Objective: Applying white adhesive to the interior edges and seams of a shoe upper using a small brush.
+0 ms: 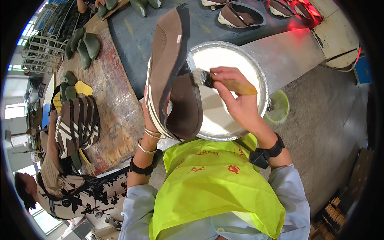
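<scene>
A brown shoe upper (pixel 166 52) with white stripes stands tilted in my left hand (pixel 149 114). That hand is wrapped round the side of the upper, its fingers mostly hidden behind the material. Pinched in my right hand (pixel 240 102) is a brush (pixel 205 77) with a yellowish handle. The bristles reach toward the upper's edge; whether they touch it I cannot tell. Beneath both hands sits a large round metal bucket (pixel 262 76) of white liquid (pixel 216 56), and my right hand is above it.
Several brown uppers (pixel 235 17) lie on the grey belt (pixel 132 44) beyond the bucket, near a red glow. On the stained table (pixel 114 116) at left are green shoe lasts (pixel 91 46) and stacked striped uppers (pixel 78 124), touched by a co-worker's arm (pixel 53 132). A green basket (pixel 279 106) stands right of the bucket.
</scene>
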The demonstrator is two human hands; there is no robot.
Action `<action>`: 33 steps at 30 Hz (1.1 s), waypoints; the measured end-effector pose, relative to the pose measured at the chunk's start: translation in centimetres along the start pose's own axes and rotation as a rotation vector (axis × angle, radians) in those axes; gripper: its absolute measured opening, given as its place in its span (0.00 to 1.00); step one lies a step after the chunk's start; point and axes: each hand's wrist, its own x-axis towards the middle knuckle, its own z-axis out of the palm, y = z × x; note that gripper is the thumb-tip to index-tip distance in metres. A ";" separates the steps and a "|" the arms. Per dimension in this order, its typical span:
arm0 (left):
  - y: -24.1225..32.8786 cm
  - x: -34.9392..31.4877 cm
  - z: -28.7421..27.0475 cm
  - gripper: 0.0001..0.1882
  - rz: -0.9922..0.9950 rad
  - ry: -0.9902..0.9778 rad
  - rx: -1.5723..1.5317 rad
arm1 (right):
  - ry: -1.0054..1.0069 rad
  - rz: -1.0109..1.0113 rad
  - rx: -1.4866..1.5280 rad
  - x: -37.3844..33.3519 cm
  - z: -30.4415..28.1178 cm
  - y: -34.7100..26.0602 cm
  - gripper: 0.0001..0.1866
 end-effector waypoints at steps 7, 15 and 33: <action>-1.6 -0.6 1.1 0.23 -0.211 0.051 -0.314 | -0.044 0.182 0.098 -1.4 0.6 -0.5 0.07; -0.9 2.4 -1.9 0.21 -0.092 -0.104 -0.303 | -0.288 0.353 0.277 -2.6 0.1 -3.0 0.08; 0.1 2.4 -1.1 0.19 -0.082 -0.146 -0.267 | -0.268 -0.044 0.143 -0.3 -0.8 -2.1 0.06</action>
